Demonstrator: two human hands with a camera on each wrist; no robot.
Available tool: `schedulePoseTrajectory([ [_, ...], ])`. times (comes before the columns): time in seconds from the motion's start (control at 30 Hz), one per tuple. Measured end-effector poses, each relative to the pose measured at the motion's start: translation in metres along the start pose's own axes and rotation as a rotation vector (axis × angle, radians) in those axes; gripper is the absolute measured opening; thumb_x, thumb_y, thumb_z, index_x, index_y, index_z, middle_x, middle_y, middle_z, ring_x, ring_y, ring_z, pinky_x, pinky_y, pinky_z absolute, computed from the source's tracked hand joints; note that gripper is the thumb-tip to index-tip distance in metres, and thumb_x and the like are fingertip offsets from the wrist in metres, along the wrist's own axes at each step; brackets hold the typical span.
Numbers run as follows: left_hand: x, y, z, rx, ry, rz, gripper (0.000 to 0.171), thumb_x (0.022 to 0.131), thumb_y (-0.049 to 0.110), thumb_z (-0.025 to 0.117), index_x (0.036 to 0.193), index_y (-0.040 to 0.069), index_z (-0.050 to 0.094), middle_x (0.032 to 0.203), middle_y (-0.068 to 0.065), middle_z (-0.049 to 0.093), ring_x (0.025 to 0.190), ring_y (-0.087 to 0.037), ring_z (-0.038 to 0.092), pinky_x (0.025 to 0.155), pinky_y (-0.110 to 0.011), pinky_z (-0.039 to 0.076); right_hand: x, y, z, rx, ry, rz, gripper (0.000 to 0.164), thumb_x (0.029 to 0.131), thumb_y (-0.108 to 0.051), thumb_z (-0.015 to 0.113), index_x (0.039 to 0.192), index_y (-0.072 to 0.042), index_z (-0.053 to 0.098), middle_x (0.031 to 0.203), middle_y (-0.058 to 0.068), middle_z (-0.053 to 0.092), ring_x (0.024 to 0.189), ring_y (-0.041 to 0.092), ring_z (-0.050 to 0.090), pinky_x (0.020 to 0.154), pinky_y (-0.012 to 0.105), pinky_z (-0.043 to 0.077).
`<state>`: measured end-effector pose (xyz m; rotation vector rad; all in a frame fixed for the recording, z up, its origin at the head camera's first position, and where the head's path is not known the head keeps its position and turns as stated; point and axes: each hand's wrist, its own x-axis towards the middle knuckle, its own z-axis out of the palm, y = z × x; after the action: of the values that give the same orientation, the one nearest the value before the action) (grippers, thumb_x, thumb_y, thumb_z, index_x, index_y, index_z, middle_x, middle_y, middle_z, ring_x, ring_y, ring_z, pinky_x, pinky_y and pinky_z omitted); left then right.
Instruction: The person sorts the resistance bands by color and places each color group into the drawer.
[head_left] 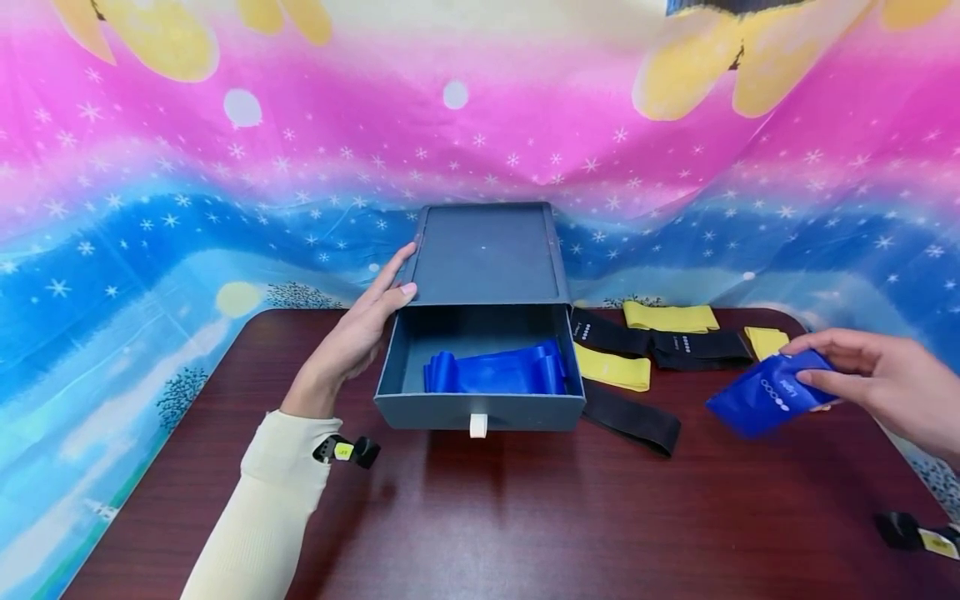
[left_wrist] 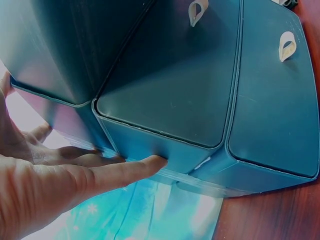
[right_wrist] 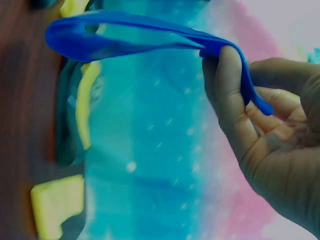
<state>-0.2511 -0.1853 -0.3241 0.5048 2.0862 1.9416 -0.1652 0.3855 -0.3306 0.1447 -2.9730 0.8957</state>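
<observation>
My left hand (head_left: 360, 329) lies along the left side of a dark grey drawer unit (head_left: 487, 250), its thumb and fingers fairly straight against the wall. The top drawer (head_left: 480, 412) is pulled out, and a folded blue resistance band (head_left: 502, 371) lies inside. In the left wrist view, two closed drawers (left_wrist: 170, 75) with pale loop tabs show beside the thumb. Out to the right, my right hand (head_left: 877, 379) pinches another blue resistance band (head_left: 772, 392) between thumb and fingers, above the table. The right wrist view shows this band (right_wrist: 125, 25) as a flattened loop sticking out from the fingertips.
Right of the drawer unit, yellow bands (head_left: 671, 317) and black bands (head_left: 701, 348) lie on the dark red-brown table (head_left: 525, 517). A lone black band (head_left: 633, 419) lies nearest the front. A patterned cloth (head_left: 480, 142) hangs behind the table.
</observation>
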Motion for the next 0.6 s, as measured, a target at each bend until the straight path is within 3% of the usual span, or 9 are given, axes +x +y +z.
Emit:
schedulePoseTrajectory([
  [0.27,0.000,-0.001,0.000,0.003,-0.003,0.003,0.063,0.112,0.039,0.043,0.165,0.050,0.011,0.169,-0.008,0.022,0.146,-0.038,0.044,0.103,-0.051,0.053,0.006,-0.047,-0.006,0.044,0.023,0.005,0.029,0.107,-0.015,0.061,0.135,-0.006,0.061,0.138,0.042,0.056,0.085,-0.018,0.052,0.061,0.024,0.053],
  [0.37,0.000,0.000,0.000,0.000,-0.005,0.004,0.062,0.112,0.039,0.042,0.165,0.050,0.011,0.168,-0.009,0.024,0.145,-0.040,0.045,0.101,-0.050,0.054,0.011,-0.062,-0.007,0.088,0.032,-0.007,0.031,0.105,-0.018,0.064,0.135,-0.009,0.062,0.121,0.014,0.073,0.083,-0.012,0.060,0.062,0.026,0.056],
  [0.47,0.000,0.000,0.000,-0.004,-0.005,0.003,0.062,0.112,0.039,0.042,0.165,0.050,0.011,0.168,-0.010,0.025,0.144,-0.040,0.046,0.100,-0.049,0.055,0.016,-0.077,-0.006,0.131,0.021,-0.008,0.032,0.105,-0.022,0.065,0.136,-0.012,0.063,0.106,-0.022,0.070,0.083,-0.005,0.066,0.065,0.025,0.057],
  [0.53,0.000,0.000,0.000,-0.004,-0.005,0.003,0.062,0.113,0.038,0.042,0.165,0.049,0.011,0.167,-0.010,0.025,0.144,-0.040,0.046,0.100,-0.048,0.055,0.020,-0.087,-0.006,0.150,0.021,-0.009,0.034,0.105,-0.024,0.066,0.137,-0.013,0.063,0.104,-0.025,0.066,0.079,0.000,0.066,0.063,0.025,0.055],
  [0.6,0.000,0.000,0.000,-0.002,-0.005,0.004,0.062,0.113,0.039,0.042,0.166,0.049,0.011,0.168,-0.010,0.025,0.144,-0.040,0.046,0.099,-0.048,0.055,0.022,-0.099,-0.005,0.166,0.023,-0.003,0.036,0.105,-0.027,0.066,0.139,-0.015,0.063,0.114,-0.014,0.070,0.082,0.001,0.066,0.065,0.024,0.055],
])
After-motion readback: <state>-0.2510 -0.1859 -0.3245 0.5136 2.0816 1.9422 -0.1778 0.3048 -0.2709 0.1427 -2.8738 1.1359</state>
